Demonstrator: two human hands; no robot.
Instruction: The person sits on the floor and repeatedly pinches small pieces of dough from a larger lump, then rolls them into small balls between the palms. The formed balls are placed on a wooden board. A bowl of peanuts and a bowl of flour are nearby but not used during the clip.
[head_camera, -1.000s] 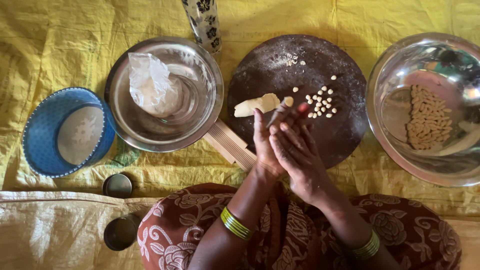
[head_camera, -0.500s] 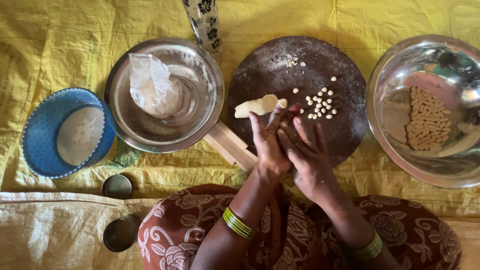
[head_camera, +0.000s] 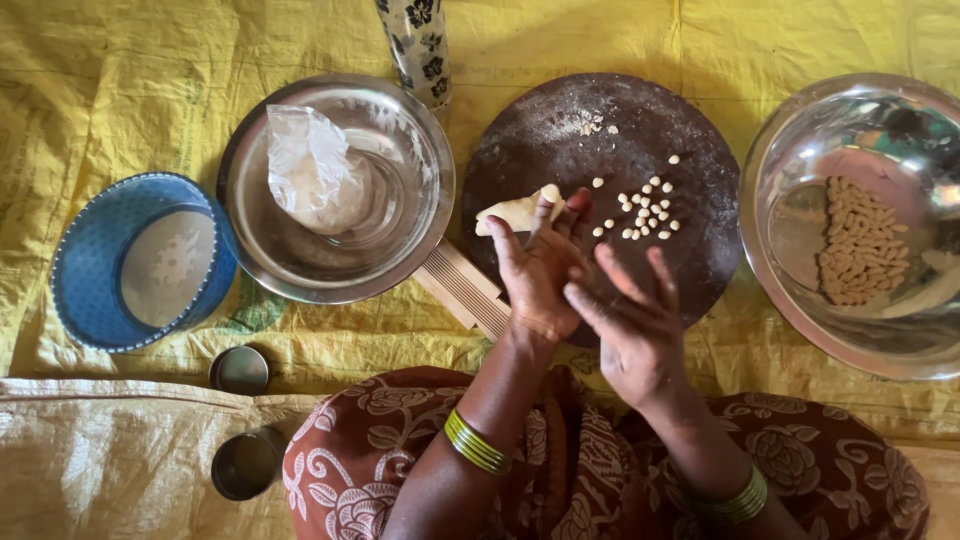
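Observation:
My left hand (head_camera: 535, 272) and my right hand (head_camera: 628, 325) meet palm against palm above the near edge of a dark round board (head_camera: 690, 270). The fingers of both are spread, and I see nothing gripped; the spot where the palms touch is hidden. Just beyond my left fingertips a pale lump of dough (head_camera: 512, 211) lies on the board. To its right sits a scatter of several small dough pellets (head_camera: 640, 210).
A steel bowl (head_camera: 425, 160) on the left holds dough in a clear plastic bag (head_camera: 315, 175). A larger steel bowl (head_camera: 790, 130) on the right holds shaped pieces (head_camera: 862, 240). Also here: a blue sieve (head_camera: 90, 270), a ridged wooden block (head_camera: 465, 290), two small tins (head_camera: 238, 370), a patterned tumbler (head_camera: 415, 40), and a yellow sheet underneath.
My hands, pressed together with the right over the left, have slid against each other; the right hand has drawn back toward me and its fingers have spread.

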